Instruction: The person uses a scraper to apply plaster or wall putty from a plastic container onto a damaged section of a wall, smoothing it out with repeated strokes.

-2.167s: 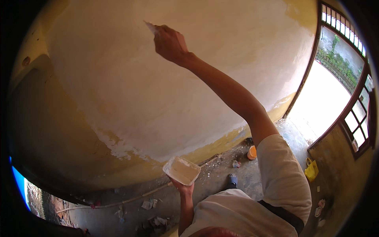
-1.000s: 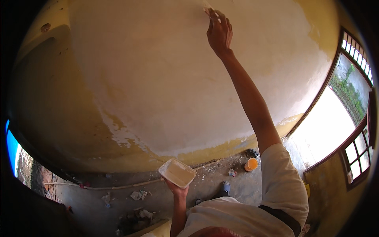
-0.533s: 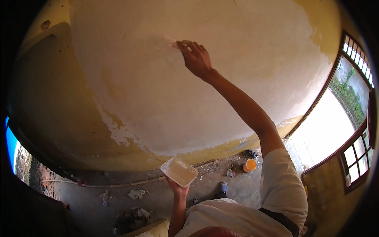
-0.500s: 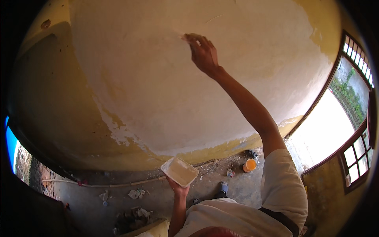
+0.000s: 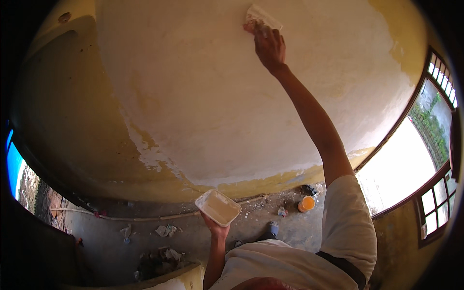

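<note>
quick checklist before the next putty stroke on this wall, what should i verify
1. Right hand grips the putty scraper: ok, fingers closed on it.
2. Scraper blade against the wall: ok, it lies on the pale coat.
3. Left hand holds the putty tray steady: ok, gripped from below, slightly tilted.
4. Putty left in the tray: cannot tell, the inside looks pale and shallow.
5. Footing: not ok, scraps of debris and an orange container lie on the floor.
6. Uncoated yellow band at the wall's base: not ok, still bare.
</note>
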`<state>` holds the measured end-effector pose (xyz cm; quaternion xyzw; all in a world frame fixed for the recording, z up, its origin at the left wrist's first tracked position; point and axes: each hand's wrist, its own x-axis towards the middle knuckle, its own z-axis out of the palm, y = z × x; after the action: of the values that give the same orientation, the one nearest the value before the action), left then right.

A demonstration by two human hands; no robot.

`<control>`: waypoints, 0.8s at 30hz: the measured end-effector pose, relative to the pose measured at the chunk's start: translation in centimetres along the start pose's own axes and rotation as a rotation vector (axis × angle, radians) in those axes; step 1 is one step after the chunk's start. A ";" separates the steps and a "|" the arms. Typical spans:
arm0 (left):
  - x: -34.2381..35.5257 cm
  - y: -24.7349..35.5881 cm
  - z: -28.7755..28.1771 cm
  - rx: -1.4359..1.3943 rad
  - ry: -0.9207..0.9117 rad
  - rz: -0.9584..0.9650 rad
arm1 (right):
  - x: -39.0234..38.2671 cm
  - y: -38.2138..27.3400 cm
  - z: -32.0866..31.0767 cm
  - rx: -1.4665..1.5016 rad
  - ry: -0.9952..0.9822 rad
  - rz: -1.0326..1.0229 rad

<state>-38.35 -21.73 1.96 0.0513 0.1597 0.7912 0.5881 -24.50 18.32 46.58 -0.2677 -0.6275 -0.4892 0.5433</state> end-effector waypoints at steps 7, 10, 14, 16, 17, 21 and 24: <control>-0.5 -0.5 0.0 0.035 -0.015 0.001 | -5.6 -9.9 -3.7 0.316 -0.269 -0.169; -0.9 -0.2 0.6 0.036 0.004 0.034 | -4.7 -10.3 -7.0 0.676 -0.274 0.150; -0.5 -0.5 0.5 -0.010 -0.019 0.002 | -5.5 -9.0 -12.0 1.129 -0.758 1.029; -0.5 -0.9 1.3 -0.047 -0.011 -0.028 | -7.3 -8.6 -14.0 1.467 -0.624 1.274; -0.6 -0.8 1.9 -0.054 -0.003 -0.034 | -7.7 -8.6 -15.0 1.532 -0.618 1.349; -0.3 -0.9 2.8 -0.042 0.065 -0.029 | -9.0 -8.5 -17.9 1.662 -0.681 1.399; -0.4 -1.1 3.2 -0.037 0.063 -0.044 | -10.6 -8.0 -19.0 1.723 -0.763 1.384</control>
<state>-36.39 -21.19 4.70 0.0120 0.1645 0.7822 0.6008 -20.64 0.19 32.70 -0.2250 -0.5945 0.6108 0.4721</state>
